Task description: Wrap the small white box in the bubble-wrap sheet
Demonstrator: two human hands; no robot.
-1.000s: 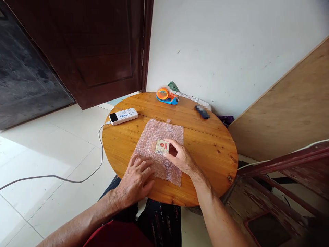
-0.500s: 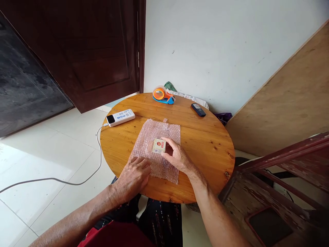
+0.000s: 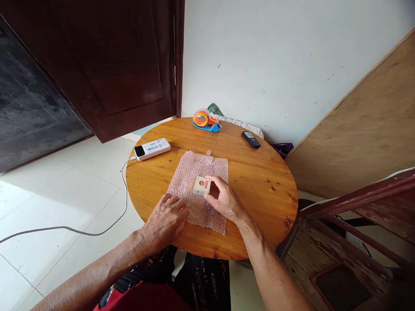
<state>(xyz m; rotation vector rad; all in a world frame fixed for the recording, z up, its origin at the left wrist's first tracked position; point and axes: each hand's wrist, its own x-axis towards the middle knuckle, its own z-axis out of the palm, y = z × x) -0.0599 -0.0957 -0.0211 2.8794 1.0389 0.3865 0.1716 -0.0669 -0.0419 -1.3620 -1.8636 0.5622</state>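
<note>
A small cream cardboard box point(image 3: 201, 185) with a red round emblem sits over the bubble wrap point(image 3: 184, 172). My right hand point(image 3: 223, 198) grips it by its right side, thumb at the near edge and fingers at the far edge. The pinkish bubble wrap lies flat on the round wooden table point(image 3: 256, 194). At its lower left corner, my left hand point(image 3: 170, 218) is closed with curled fingers over the sheet's edge; the fingertips are hidden beneath the hand.
A tape dispenser point(image 3: 206, 121), orange and blue, stands at the far edge of the table. To its right lies a dark handheld device point(image 3: 250, 139). A white power bank point(image 3: 152, 149) with a grey cable point(image 3: 125, 194) rests at the left edge. Wooden stairs point(image 3: 343, 242) stand at the right.
The box and my right hand have shifted very slightly. My left hand has drawn back a little to the left at the sheet's corner. The rest stays as it was.
</note>
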